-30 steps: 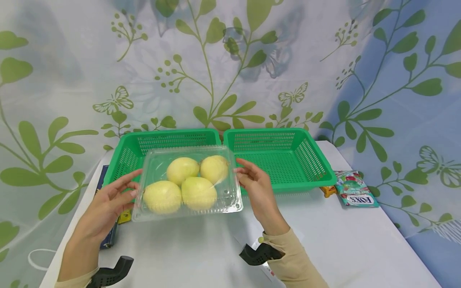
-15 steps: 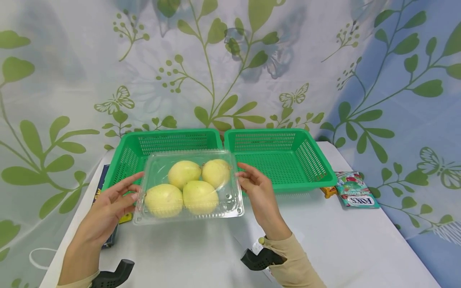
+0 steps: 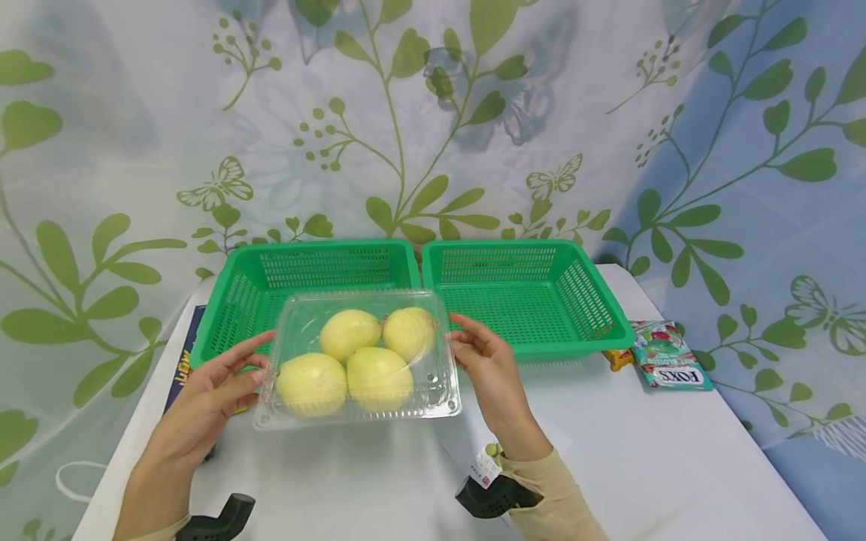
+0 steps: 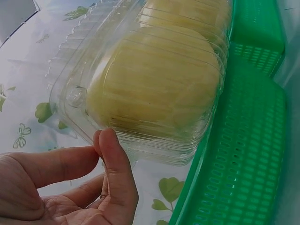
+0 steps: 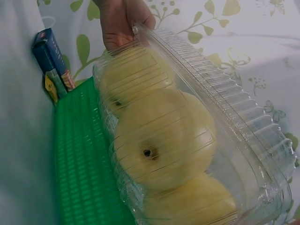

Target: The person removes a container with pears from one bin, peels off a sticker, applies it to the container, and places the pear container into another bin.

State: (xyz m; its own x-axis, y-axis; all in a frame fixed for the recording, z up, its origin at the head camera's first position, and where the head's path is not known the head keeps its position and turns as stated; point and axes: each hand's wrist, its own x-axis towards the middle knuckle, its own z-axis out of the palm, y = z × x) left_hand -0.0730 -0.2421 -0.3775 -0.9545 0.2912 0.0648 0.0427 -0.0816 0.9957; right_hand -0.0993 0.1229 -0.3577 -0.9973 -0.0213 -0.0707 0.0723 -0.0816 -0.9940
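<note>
A clear plastic clamshell container (image 3: 438, 387) with several pale yellow, pear-like fruits (image 3: 380, 379) inside is held up above the table, tilted towards me. My left hand (image 3: 206, 402) pinches its left edge between thumb and fingers; the left wrist view shows that thumb and index finger meeting at the container's corner (image 4: 77, 96). On the opposite side my right hand (image 3: 489, 376) holds the right edge with curled fingers, its thumb mostly hidden. The lid looks closed. In the right wrist view the dark end of one fruit (image 5: 183, 136) faces the camera.
Two green baskets stand side by side behind the container, a left basket (image 3: 226, 300) and a right basket (image 3: 528, 308). A teal FOX'S packet (image 3: 670, 357) lies at the right with an orange-wrapped item (image 3: 618, 359). A dark blue box (image 5: 49, 49) sits at the left.
Both hands have lowered the container slightly, bringing it a little nearer and a touch to the right. The grip on it stays the same.
</note>
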